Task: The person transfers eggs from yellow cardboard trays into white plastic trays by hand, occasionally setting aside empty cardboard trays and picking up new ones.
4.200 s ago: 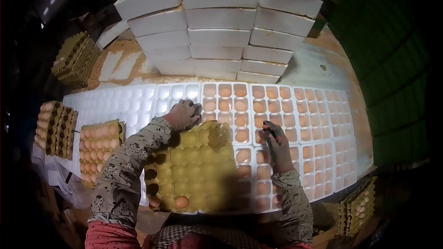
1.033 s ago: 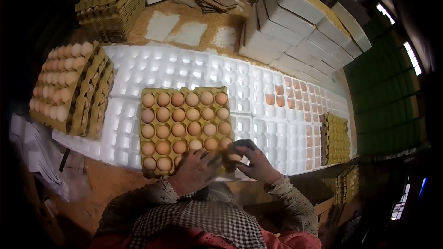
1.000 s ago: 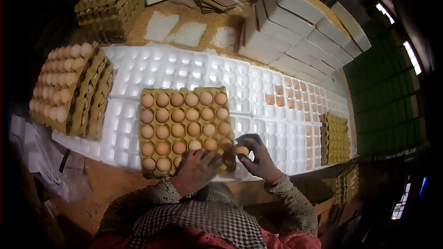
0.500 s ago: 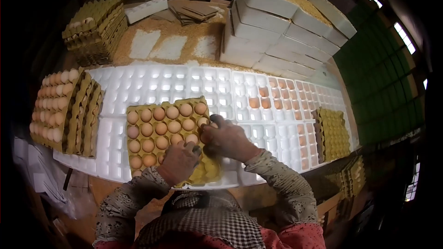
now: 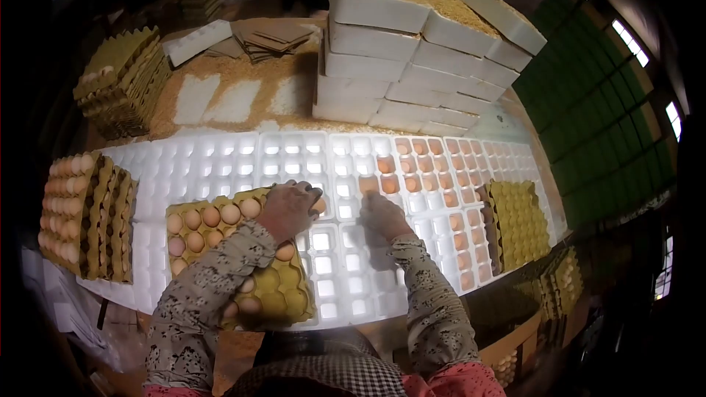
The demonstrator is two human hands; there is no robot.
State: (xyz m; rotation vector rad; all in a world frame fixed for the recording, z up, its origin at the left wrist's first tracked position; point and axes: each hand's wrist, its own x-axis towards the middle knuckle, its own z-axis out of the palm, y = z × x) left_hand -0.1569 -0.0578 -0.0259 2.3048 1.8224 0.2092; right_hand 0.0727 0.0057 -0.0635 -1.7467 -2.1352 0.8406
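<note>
A yellow pulp egg tray (image 5: 272, 294) lies on the white foam trays (image 5: 220, 169) in front of me, with brown eggs (image 5: 211, 217) left in its far rows and its near cells bare. My left hand (image 5: 288, 207) rests on the tray's far right corner, fingers curled over eggs, and one egg (image 5: 318, 206) shows at the fingertips. My right hand (image 5: 384, 215) reaches over the foam trays, its fingertips on an egg (image 5: 368, 185) in a foam cell. To the right of that cell, several foam cells hold eggs (image 5: 423, 165).
An empty yellow tray (image 5: 518, 217) lies on the foam at the right. Full egg trays (image 5: 81, 213) are stacked at the left edge and empty pulp trays (image 5: 118, 81) at the far left. White foam boxes topped with husk (image 5: 382, 44) are stacked behind, beside loose husk (image 5: 257, 95).
Both hands left the tray's near right corner. The right hand has carried an egg over to the foam cells, and the left has moved up to the tray's far right corner. More near cells are bare.
</note>
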